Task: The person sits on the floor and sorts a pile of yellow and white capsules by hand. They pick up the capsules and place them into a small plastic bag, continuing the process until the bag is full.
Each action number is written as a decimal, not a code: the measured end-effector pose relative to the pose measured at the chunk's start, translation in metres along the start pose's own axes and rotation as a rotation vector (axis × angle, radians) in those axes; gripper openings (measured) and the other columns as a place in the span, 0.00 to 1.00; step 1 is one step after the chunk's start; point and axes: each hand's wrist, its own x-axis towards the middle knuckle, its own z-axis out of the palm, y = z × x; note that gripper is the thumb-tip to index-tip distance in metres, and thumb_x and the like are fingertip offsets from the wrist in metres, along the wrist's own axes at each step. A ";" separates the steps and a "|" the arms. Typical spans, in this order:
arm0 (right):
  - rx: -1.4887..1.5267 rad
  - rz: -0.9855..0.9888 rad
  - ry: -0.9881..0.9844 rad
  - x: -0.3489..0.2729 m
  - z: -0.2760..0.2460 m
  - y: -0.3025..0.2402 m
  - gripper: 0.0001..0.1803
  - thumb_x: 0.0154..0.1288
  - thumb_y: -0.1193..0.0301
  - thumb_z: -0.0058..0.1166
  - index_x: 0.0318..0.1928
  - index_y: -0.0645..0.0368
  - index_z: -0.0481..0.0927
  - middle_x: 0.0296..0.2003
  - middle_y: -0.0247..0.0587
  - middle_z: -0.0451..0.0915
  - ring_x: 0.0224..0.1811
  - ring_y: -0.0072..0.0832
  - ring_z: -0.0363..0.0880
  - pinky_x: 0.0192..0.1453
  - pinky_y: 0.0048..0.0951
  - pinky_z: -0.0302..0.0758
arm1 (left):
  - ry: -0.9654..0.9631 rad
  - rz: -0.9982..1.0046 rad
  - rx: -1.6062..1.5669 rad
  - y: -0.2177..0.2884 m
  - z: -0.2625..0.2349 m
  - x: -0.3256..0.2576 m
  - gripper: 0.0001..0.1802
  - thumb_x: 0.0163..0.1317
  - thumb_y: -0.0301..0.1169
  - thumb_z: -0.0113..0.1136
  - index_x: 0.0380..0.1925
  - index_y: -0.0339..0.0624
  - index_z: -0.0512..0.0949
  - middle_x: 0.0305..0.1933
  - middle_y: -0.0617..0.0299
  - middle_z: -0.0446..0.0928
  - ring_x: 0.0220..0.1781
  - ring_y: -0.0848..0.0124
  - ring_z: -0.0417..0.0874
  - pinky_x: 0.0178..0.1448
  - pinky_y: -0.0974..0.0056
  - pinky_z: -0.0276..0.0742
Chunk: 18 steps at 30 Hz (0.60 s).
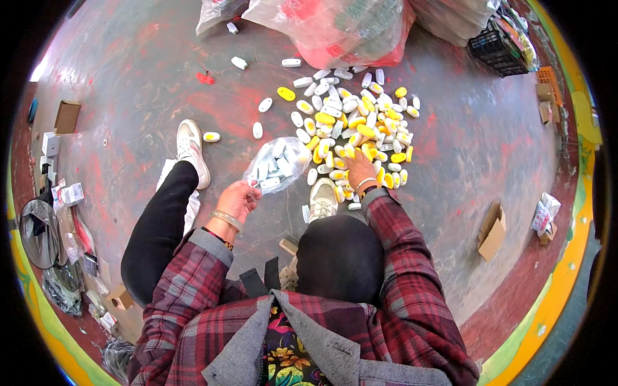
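We find the left shoe [189,147] planted beside a stray white-and-yellow casing [211,137]; a careless step could crush it or send it rolling. The left hand [241,198] pinches the rim of a clear plastic bag [297,154] with white casings inside. As only one edge is held, we judge that the mouth could sag shut or the bag tip and spill; whether the floor [438,212] bears its weight, we cannot tell. The right shoe [323,198] stands against the near edge of the pile of oval casings [365,130], so a shift of the foot could scatter or scuff some. The right hand [362,171] reaches into that loose pile, where digging could start a slide; we cannot tell whether its fingers close on anything.

The bag is thin, glossy, crinkled film. The casings look like hard, smooth plastic, rounded at both ends, some white, some yellow, many two-toned. Beyond them, bulky translucent sacks [335,29] bulge in wrinkles. Farther right, a cardboard box [492,230] shows flat, matte brown sides on the grey, red-smeared floor.
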 end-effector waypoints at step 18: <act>0.025 0.096 -0.197 0.094 -0.033 -0.026 0.23 0.55 0.68 0.45 0.54 0.45 0.65 0.50 0.47 0.68 0.53 0.43 0.66 0.52 0.40 0.67 | 0.010 -0.007 0.003 0.001 0.000 -0.002 0.08 0.55 0.28 0.48 0.35 0.41 0.72 0.25 0.64 0.74 0.28 0.76 0.74 0.30 0.73 0.67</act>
